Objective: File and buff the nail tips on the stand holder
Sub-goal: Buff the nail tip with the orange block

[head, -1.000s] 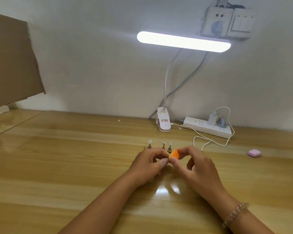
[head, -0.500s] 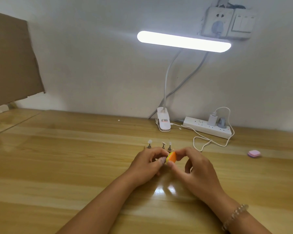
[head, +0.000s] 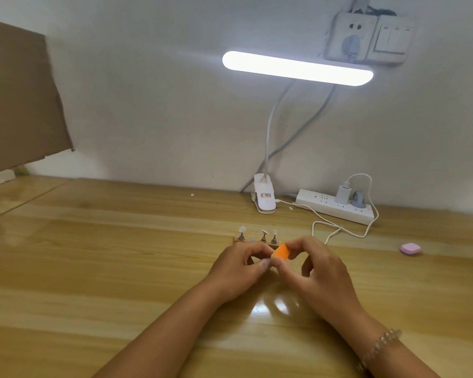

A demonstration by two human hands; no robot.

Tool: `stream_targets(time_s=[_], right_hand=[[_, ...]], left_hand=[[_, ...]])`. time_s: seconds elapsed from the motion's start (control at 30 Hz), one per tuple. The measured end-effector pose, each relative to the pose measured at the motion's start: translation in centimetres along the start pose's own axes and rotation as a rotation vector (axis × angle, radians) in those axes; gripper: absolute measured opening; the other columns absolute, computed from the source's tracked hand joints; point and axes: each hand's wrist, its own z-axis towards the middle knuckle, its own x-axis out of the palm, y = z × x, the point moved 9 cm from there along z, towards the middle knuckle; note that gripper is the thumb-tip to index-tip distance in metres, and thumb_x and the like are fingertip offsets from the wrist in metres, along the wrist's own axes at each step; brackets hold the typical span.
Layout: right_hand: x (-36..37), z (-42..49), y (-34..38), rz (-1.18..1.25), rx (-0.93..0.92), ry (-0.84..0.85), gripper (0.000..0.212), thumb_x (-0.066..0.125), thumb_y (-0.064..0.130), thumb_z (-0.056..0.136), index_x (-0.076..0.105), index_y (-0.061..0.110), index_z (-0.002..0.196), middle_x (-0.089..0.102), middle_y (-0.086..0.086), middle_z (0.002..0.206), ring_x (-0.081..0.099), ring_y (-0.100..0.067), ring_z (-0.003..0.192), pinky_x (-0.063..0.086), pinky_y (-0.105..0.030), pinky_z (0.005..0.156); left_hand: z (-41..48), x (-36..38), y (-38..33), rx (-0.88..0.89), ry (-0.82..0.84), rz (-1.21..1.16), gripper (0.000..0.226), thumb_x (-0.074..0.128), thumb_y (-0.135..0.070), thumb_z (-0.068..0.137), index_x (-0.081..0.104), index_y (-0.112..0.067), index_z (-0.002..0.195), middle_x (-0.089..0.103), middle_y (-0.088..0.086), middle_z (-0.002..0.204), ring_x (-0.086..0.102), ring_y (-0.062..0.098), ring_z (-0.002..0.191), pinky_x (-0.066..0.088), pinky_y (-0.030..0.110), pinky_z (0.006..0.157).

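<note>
Nail tips [head: 264, 232] stand on little metal pegs in a stand holder [head: 257, 242], a low wooden strip on the table [head: 120, 255] just above the middle of the frame. I count three pale tips in a row, one towards the left and two close together on the right; they are too small to make out their shape.

Right below the holder the person's two hands meet. The right hand [head: 320, 274] pinches a small orange buffer block [head: 281, 253] between thumb and forefinger, its other fingers curled loosely beneath. The left hand [head: 238, 271] has its fingers curled in, and its thumb tip lies against the right thumb at the lower edge of the block. Whether it grips anything between thumb and forefinger I cannot tell, since the spot is hidden. A beaded bracelet [head: 380, 347] circles the right wrist at lower right.

Farther back, right of centre, a white clip lamp base [head: 265, 197] sits at the table's far edge, and its lit light bar [head: 298, 68] glows across the upper middle of the frame. Beside the base to the right lies a white power strip [head: 336, 207] with a charger [head: 342, 195] plugged in, and a white cable [head: 339, 230] loops over the table in front of it. A small pink object [head: 410, 249] rests at the right. A sheet of brown cardboard [head: 17, 99] fills the upper left, and a wall socket [head: 350, 36] and switch [head: 392, 39] sit at the upper right.
</note>
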Motion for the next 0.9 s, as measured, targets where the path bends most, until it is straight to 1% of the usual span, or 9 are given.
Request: stream_targets(time_s=[0.07, 0.2, 0.33, 0.43, 0.6, 0.7, 0.73, 0.83, 0.9], right_hand=[[0.6, -0.3, 0.6, 0.013, -0.031, 0.048, 0.030, 0.066, 0.059, 0.074, 0.060, 0.033, 0.088, 0.061, 0.017, 0.086, 0.055, -0.012, 0.060, 0.047, -0.028, 0.067], [-0.4, 0.5, -1.3, 0.000, 0.088, -0.023, 0.024, 0.072, 0.048, 0.076, 0.060, 0.031, 0.087, 0.064, 0.013, 0.090, 0.055, -0.007, 0.062, 0.045, -0.027, 0.065], [0.4, -0.4, 1.0, 0.001, -0.051, 0.037, 0.030, 0.068, 0.055, 0.073, 0.059, 0.032, 0.090, 0.060, 0.017, 0.093, 0.055, -0.013, 0.059, 0.048, -0.028, 0.064], [-0.5, 0.4, -0.6, 0.021, 0.055, -0.039, 0.027, 0.071, 0.050, 0.074, 0.063, 0.029, 0.088, 0.058, 0.014, 0.091, 0.054, -0.010, 0.059, 0.049, -0.036, 0.068], [0.5, -0.5, 1.3, -0.019, -0.078, 0.041, 0.028, 0.071, 0.051, 0.074, 0.060, 0.032, 0.091, 0.060, 0.017, 0.093, 0.054, -0.013, 0.057, 0.048, -0.029, 0.067], [-0.6, 0.4, -0.5, 0.004, 0.040, -0.049, 0.025, 0.077, 0.041, 0.075, 0.063, 0.028, 0.091, 0.061, 0.015, 0.091, 0.053, -0.009, 0.059, 0.047, -0.032, 0.067], [-0.6, 0.4, -0.6, -0.011, 0.041, -0.053, 0.025, 0.078, 0.039, 0.076, 0.063, 0.028, 0.092, 0.061, 0.015, 0.091, 0.052, -0.007, 0.060, 0.047, -0.033, 0.068], [0.4, -0.3, 0.9, -0.053, -0.067, 0.018, 0.028, 0.078, 0.040, 0.075, 0.061, 0.030, 0.094, 0.061, 0.017, 0.093, 0.053, -0.011, 0.056, 0.048, -0.032, 0.072], [0.1, -0.1, 0.6, -0.025, -0.033, 0.000, 0.027, 0.079, 0.039, 0.074, 0.062, 0.030, 0.093, 0.061, 0.017, 0.092, 0.054, -0.012, 0.057, 0.047, -0.032, 0.070]], left_hand=[[0.0, 0.0, -0.1, 0.007, 0.006, 0.022, 0.021, 0.063, -0.018, 0.093, 0.073, -0.036, 0.094, 0.072, -0.014, 0.090, 0.046, 0.005, 0.057, 0.041, 0.028, 0.062], [-0.1, 0.0, -0.3, 0.008, -0.001, 0.032, 0.022, 0.065, -0.022, 0.094, 0.070, -0.042, 0.090, 0.070, -0.019, 0.084, 0.042, 0.000, 0.054, 0.038, 0.026, 0.062], [-0.1, -0.2, -0.4, -0.005, -0.007, -0.009, 0.023, 0.061, -0.015, 0.096, 0.073, -0.035, 0.094, 0.071, -0.014, 0.087, 0.048, 0.003, 0.056, 0.043, 0.026, 0.060], [-0.1, -0.2, -0.5, -0.009, -0.015, -0.020, 0.018, 0.062, -0.016, 0.096, 0.074, -0.030, 0.096, 0.069, -0.016, 0.083, 0.050, 0.001, 0.059, 0.046, 0.030, 0.063], [-0.2, -0.3, -0.3, -0.050, -0.017, -0.061, 0.019, 0.055, -0.010, 0.098, 0.069, -0.024, 0.098, 0.074, -0.006, 0.095, 0.061, 0.013, 0.072, 0.048, 0.031, 0.063], [-0.3, -0.2, -0.5, -0.038, -0.014, -0.069, 0.018, 0.057, -0.012, 0.099, 0.066, -0.026, 0.093, 0.069, -0.019, 0.079, 0.057, 0.001, 0.063, 0.046, 0.026, 0.061], [-0.4, -0.2, -0.5, -0.037, -0.013, -0.072, 0.018, 0.057, -0.012, 0.099, 0.065, -0.027, 0.092, 0.069, -0.019, 0.079, 0.057, 0.002, 0.061, 0.046, 0.027, 0.060], [-0.3, -0.3, -0.4, -0.045, -0.010, -0.061, 0.016, 0.055, -0.011, 0.100, 0.065, -0.023, 0.097, 0.073, -0.005, 0.093, 0.064, 0.029, 0.072, 0.048, 0.032, 0.061], [-0.3, -0.3, -0.3, -0.042, -0.013, -0.067, 0.017, 0.055, -0.012, 0.100, 0.066, -0.024, 0.098, 0.073, -0.005, 0.095, 0.064, 0.022, 0.071, 0.048, 0.031, 0.060]])
